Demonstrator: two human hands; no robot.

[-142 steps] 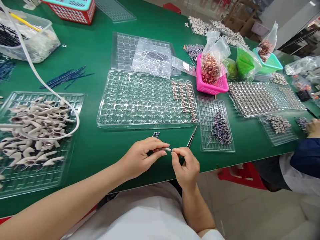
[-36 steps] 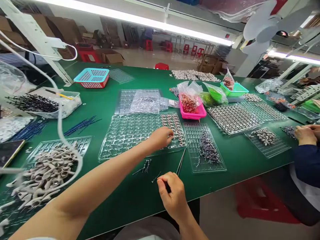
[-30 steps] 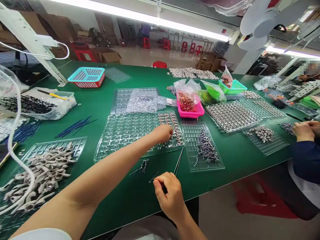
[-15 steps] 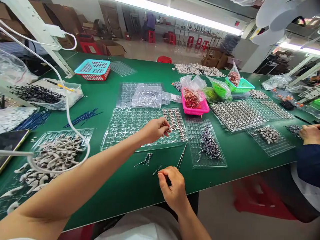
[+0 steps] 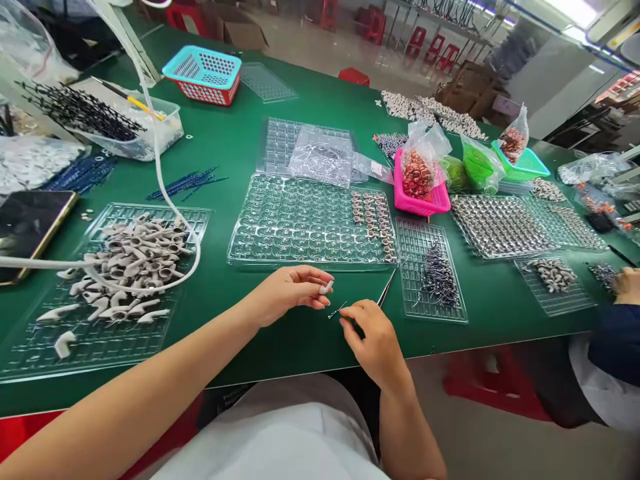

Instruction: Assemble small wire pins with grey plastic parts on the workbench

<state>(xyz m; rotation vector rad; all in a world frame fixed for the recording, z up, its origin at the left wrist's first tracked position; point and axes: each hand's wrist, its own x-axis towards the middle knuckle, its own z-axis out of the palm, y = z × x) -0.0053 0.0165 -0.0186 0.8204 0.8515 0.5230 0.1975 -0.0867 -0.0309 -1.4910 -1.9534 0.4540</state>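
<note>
Between the thumb and fingers of my left hand (image 5: 295, 291) is a small white piece (image 5: 326, 287), held just below the large clear tray (image 5: 300, 220) that has small parts in its right-hand columns. My right hand (image 5: 373, 337) is closed in a pinch, its fingertips by a thin wired part (image 5: 335, 311) near the table; whether they grip it is too small to tell. Tweezers (image 5: 386, 288) extend from behind the right hand. To the right lies a tray of wired parts (image 5: 437, 277). A heap of grey-white curved shells (image 5: 135, 257) sits on a tray at the left.
A white cable (image 5: 159, 167) loops over the shell heap. A phone (image 5: 33, 227) lies at the left. Farther back are a blue and red basket (image 5: 204, 73) and a pink basket (image 5: 423, 200). A co-worker's hand (image 5: 627, 285) is at the right edge.
My left hand has come back from the large tray toward me, and the white piece now shows clearly in it. The right hand stays low by the wired part. The camera view has tilted downward.
</note>
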